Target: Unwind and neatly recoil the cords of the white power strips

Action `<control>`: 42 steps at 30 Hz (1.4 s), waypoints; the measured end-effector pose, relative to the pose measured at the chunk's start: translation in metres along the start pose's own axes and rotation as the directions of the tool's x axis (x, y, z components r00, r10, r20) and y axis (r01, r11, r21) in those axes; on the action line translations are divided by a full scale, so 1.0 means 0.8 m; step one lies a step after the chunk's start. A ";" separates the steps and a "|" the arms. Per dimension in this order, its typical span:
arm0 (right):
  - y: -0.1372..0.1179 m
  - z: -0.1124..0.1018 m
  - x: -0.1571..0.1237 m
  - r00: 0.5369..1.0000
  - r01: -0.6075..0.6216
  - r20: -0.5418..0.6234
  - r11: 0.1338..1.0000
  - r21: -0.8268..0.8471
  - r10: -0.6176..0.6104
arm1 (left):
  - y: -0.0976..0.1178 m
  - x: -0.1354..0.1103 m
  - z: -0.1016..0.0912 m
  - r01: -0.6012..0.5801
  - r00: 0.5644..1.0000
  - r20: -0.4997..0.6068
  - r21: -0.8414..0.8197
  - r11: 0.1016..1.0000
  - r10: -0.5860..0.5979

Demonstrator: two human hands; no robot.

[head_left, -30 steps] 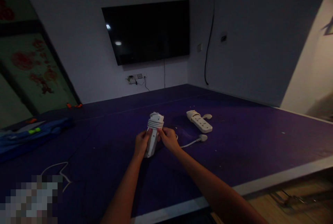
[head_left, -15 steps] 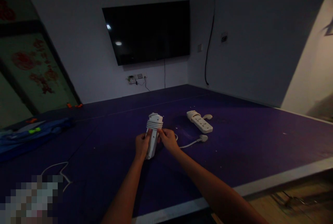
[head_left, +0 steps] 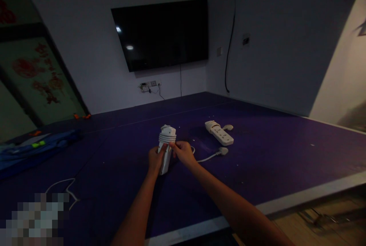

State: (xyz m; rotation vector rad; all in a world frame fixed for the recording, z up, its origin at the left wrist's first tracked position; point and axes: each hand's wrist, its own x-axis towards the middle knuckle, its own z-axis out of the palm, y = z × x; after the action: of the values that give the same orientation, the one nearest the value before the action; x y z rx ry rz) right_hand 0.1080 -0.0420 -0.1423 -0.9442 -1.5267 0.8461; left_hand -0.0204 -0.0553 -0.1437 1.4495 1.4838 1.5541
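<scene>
My left hand (head_left: 154,160) grips the lower body of a white power strip (head_left: 166,147) held upright over the purple mat. White cable is wound in several turns round its top. My right hand (head_left: 183,152) pinches that cable (head_left: 207,158) beside the strip; the loose end trails right across the mat to a white plug (head_left: 223,150). Both hands are closed.
A second white power strip (head_left: 219,133) lies on the purple mat (head_left: 271,162) to the right. A loose white cord (head_left: 64,186) lies at the left, blue items (head_left: 31,150) beyond it. A black TV (head_left: 162,32) hangs on the wall. The mat's pale front edge (head_left: 300,194) runs bottom right.
The strip has tilted slightly left and my right hand has shifted left with the cable. The plug on the mat has hardly moved.
</scene>
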 end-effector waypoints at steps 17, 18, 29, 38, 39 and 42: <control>-0.002 -0.011 0.005 1.000 0.001 -0.016 0.990 -0.140 -0.003 | -0.022 0.020 -0.014 0.023 0.976 -0.217 0.019 1.000 -0.018; -0.002 -0.010 0.004 1.000 0.020 -0.008 0.993 -0.119 -0.021 | -0.020 0.018 -0.014 0.015 0.976 -0.219 0.050 0.999 -0.004; 0.003 -0.003 -0.002 0.972 0.183 0.168 0.976 -0.118 -0.161 | 0.010 -0.003 -0.022 0.073 0.933 -0.319 0.618 0.783 0.165; 0.001 -0.002 -0.004 0.999 0.005 0.032 0.975 -0.221 0.002 | 0.010 -0.008 -0.017 0.002 0.935 -0.191 0.844 0.536 0.298; 0.001 -0.002 -0.004 1.000 -0.006 0.016 0.975 -0.223 0.010 | 0.010 -0.008 -0.016 -0.010 0.930 -0.183 0.855 0.518 0.320; 0.002 -0.003 -0.002 1.000 -0.011 -0.002 0.974 -0.228 0.011 | 0.008 -0.007 -0.014 -0.047 0.910 -0.169 0.864 0.501 0.378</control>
State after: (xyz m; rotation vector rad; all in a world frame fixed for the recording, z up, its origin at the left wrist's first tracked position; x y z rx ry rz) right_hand 0.1106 -0.0431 -0.1441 -1.1196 -1.6434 0.6873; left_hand -0.0270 -0.0658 -0.1374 2.0150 2.6181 1.2611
